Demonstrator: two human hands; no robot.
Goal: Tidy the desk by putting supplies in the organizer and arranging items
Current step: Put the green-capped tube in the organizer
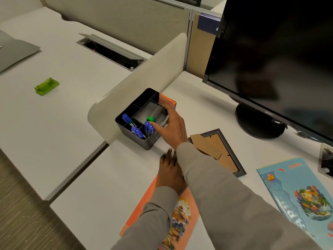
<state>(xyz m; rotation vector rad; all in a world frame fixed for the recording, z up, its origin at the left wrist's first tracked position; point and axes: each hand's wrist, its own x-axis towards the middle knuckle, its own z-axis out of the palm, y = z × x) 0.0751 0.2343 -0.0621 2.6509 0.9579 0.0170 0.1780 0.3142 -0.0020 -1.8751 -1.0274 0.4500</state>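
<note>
Black organizer (126, 121), five blue-capped markers (148, 125), right hand (173, 126) fingers open on rim, left hand (170, 173) flat.

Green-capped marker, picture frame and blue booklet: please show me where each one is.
Green-capped marker (151, 119), head view, on its green cap.
Picture frame (227, 153), head view, on its brown backing board.
Blue booklet (295, 193), head view, on the middle of its cover.
</note>
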